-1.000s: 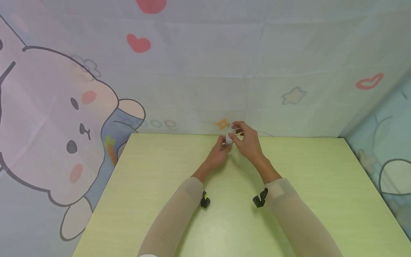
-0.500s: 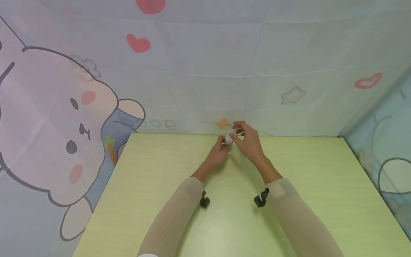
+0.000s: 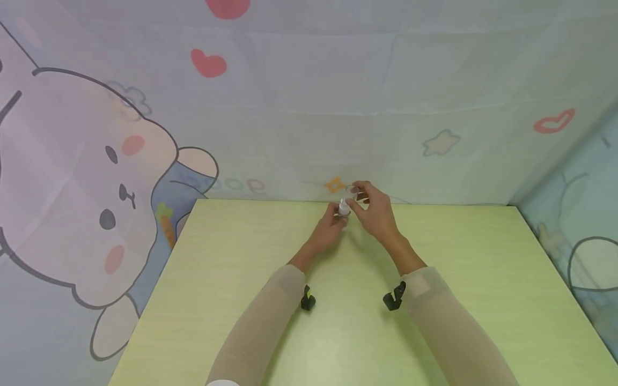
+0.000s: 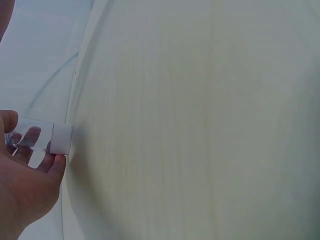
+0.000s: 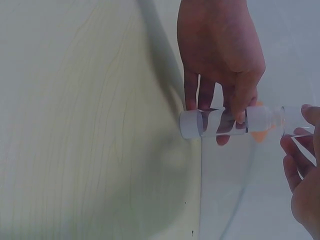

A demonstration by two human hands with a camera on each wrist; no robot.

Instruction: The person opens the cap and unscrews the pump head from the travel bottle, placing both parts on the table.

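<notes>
At the table's far edge, my left hand (image 3: 330,229) grips a small clear bottle (image 5: 220,121) round its body. The bottle has a white base (image 5: 190,124) and a white collar (image 5: 258,119) with a narrower top. Its white upper part also shows between the hands in the head view. My right hand (image 3: 377,214) pinches a clear cylindrical cap (image 5: 295,120) just beyond that narrow top. Whether the cap still overlaps the top is hard to tell. In the left wrist view the left fingers curl round the bottle, partly covering it.
A pale yellow-green table (image 3: 347,332) lies under both arms. Behind it hangs a printed cloth (image 3: 309,96) with hearts and a cartoon animal, close to the hands. Black wrist mounts (image 3: 395,296) stick out inward from the sleeves.
The right hand has shifted slightly up and right with the clear cap, away from the bottle. More of the bottle's white top shows now. The left hand has stayed almost still.
</notes>
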